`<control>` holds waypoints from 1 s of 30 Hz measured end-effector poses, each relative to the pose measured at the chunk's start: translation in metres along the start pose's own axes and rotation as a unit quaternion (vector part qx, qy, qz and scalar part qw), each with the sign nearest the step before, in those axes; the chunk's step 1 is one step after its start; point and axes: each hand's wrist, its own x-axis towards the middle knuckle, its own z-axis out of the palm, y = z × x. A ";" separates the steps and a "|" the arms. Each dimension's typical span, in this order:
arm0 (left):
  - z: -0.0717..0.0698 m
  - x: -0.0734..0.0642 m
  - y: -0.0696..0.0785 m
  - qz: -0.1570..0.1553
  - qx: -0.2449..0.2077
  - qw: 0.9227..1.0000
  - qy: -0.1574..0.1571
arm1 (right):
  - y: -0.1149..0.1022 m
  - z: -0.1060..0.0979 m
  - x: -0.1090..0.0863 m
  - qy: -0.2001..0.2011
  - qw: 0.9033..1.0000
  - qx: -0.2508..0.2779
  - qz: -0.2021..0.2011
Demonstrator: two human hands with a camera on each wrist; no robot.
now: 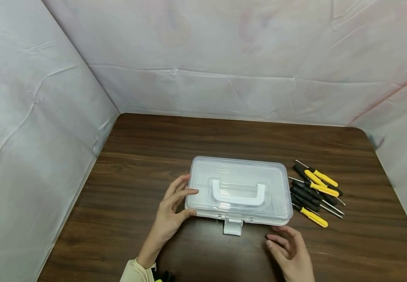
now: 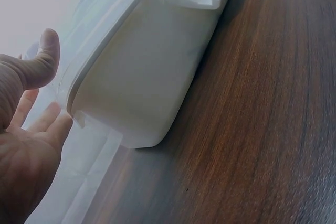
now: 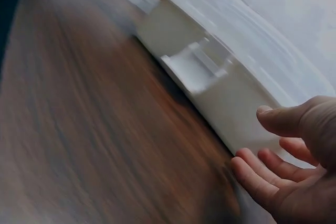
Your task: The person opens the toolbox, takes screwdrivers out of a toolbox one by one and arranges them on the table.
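A white plastic toolbox (image 1: 203, 172) with a clear lid stands on the table, lid down. Its white carry handle (image 1: 239, 201) lies folded on top, and the front latch (image 1: 233, 227) hangs out unfastened. My left hand (image 1: 168, 215) is at the box's left end, fingers spread along the lid's rim; in the left wrist view its thumb (image 2: 48, 59) is raised over the lid. Beside the front right corner is my right hand (image 1: 293, 254), its fingers loosely bent with nothing between them. The right wrist view shows its fingertips (image 3: 244, 163) close to the box's front wall (image 3: 247, 111).
Several screwdrivers (image 1: 325, 190) with black and yellow handles lie in a pile just right of the box. White cloth walls (image 1: 203, 94) enclose the dark wooden table (image 1: 147, 141) at the back and both sides. A dark item (image 1: 164, 276) shows at the bottom edge by the left sleeve.
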 end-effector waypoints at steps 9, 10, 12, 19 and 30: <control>0.001 0.000 0.000 0.002 -0.004 1.000 0.001 | -0.011 0.037 0.004 -0.059 0.989 -0.075 0.117; 0.002 0.000 -0.001 0.002 -0.004 1.000 0.000 | -0.012 0.041 0.004 -0.064 0.987 -0.080 0.127; 0.002 -0.001 -0.001 0.001 -0.005 1.000 0.000 | -0.014 0.047 0.006 -0.071 0.983 -0.088 0.142; 0.002 -0.002 -0.001 -0.002 -0.006 1.000 0.001 | -0.015 0.057 0.011 -0.086 0.975 -0.125 0.162; 0.001 -0.001 -0.001 0.007 -0.003 1.000 0.000 | -0.023 0.054 0.007 -0.116 0.971 -0.085 0.191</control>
